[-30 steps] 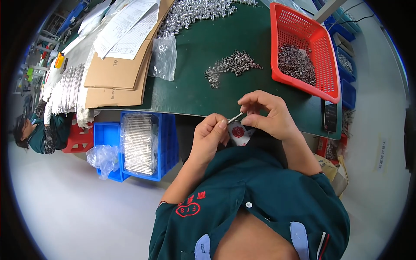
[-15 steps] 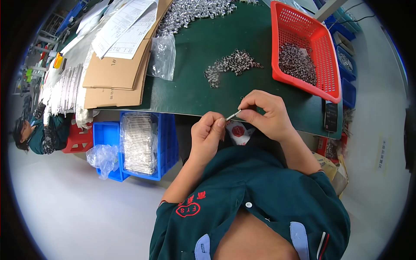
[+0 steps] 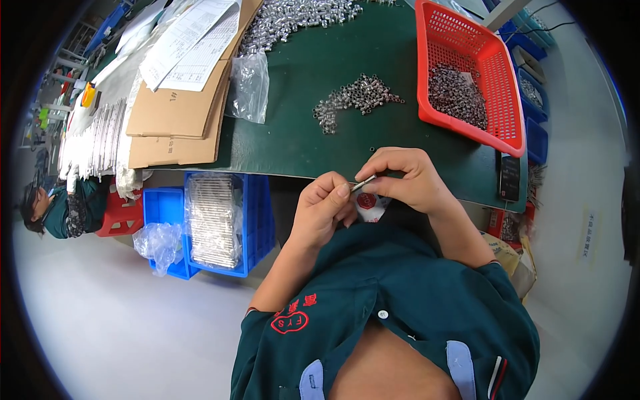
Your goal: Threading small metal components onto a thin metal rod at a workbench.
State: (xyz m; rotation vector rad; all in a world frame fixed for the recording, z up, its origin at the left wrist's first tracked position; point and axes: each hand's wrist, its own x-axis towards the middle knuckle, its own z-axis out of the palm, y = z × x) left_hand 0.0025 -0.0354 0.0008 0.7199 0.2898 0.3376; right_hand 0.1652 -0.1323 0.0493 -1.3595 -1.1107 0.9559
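A thin silvery metal rod (image 3: pixel 364 182) lies slantwise between my hands, just off the table's near edge. My left hand (image 3: pixel 319 208) is closed, its thumb and forefinger pinching the lower end. At the upper end my right hand (image 3: pixel 415 183) is closed too, forefinger and thumb gripping the rod's tip. Whether a small ring sits on the rod is too small to tell. Beyond my hands, a loose pile of small metal rings (image 3: pixel 363 95) is spread on the green table (image 3: pixel 287 143). One single ring (image 3: pixel 372 149) lies near my right fingers.
On the right stands a red perforated basket (image 3: pixel 492 63) with many dark metal rings. Shiny metal parts (image 3: pixel 300 20) are heaped at the back. Cardboard (image 3: pixel 163 113), papers and a plastic bag (image 3: pixel 250 90) are at left. Below stands a blue crate (image 3: pixel 260 220). A seated person (image 3: pixel 60 207) is far left.
My right hand has come down slightly and shifted its fingers on the rod. The rod's upper end now shows above the right thumb. The left hand has barely moved.
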